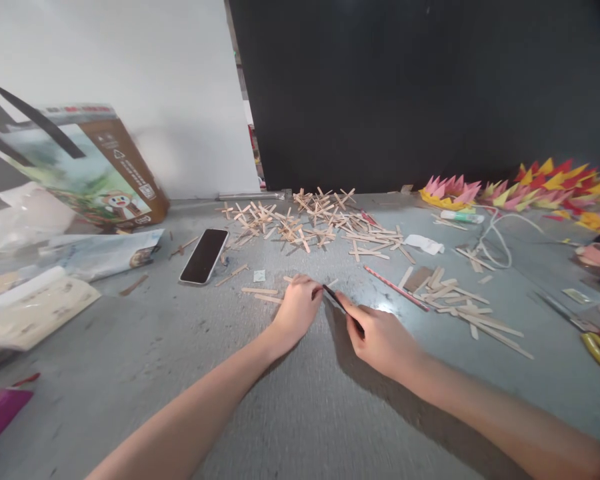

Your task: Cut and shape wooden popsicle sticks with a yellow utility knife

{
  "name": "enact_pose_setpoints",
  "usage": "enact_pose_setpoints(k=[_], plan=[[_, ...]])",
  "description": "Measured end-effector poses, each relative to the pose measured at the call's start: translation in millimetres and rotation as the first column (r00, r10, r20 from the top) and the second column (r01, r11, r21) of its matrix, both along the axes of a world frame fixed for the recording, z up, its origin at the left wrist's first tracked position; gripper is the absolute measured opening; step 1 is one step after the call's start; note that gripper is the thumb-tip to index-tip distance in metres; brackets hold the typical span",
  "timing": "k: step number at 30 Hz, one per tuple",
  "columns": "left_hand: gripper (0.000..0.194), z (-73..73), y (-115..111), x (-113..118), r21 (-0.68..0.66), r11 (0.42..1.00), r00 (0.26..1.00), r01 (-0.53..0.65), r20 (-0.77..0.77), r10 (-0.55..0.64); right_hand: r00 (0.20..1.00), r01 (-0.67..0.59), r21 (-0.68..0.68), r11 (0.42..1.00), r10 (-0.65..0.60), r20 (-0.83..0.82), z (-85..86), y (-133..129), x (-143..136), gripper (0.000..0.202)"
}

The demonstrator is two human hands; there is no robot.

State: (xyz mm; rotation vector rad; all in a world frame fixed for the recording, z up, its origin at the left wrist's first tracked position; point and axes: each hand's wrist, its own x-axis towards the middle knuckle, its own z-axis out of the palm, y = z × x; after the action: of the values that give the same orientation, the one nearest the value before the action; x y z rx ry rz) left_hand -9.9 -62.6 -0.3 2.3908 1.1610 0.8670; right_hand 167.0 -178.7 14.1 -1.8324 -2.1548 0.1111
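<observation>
My left hand [301, 303] is closed low over the table, its fingers pinched around what looks like a wooden craft stick [289, 279]. A pale stick end also shows just past the fingertips. My right hand [380, 337] grips a thin black tool [334, 299], and its tip touches or nearly touches the left fingertips. The palm hides most of that tool, so its exact kind is unclear. Beside my left hand lie loose craft sticks [260, 291]. Beyond both hands spreads a heap of craft sticks joined into crosses [300, 223].
A phone [205, 257] lies left of the heap, near a printed bag [125, 173] and plastic packets [40, 307]. To the right are a red striped stick [396, 288], more craft sticks [455, 300], a glue stick [462, 217], scissors [593, 333] and folded paper crowns [450, 193].
</observation>
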Motion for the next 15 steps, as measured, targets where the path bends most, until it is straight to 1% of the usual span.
enact_pose_setpoints(k=[5,11,15], plan=[[0.027,-1.5,1.3,-0.6,0.014,1.0,1.0,0.018,-0.002,-0.018,0.997,0.01,-0.05,0.999,-0.006,0.075,2.2,7.4,-5.0,0.059],[0.029,-1.6,1.9,-1.0,-0.012,1.0,1.0,0.005,0.009,-0.004,0.989,0.038,-0.067,0.997,-0.027,0.148,2.6,0.6,-8.8,0.059],[0.025,-0.7,2.9,0.4,0.012,1.0,0.999,0.026,0.02,-0.026,0.986,0.047,-0.096,0.994,-0.031,0.163,5.4,2.5,-9.3,0.061]])
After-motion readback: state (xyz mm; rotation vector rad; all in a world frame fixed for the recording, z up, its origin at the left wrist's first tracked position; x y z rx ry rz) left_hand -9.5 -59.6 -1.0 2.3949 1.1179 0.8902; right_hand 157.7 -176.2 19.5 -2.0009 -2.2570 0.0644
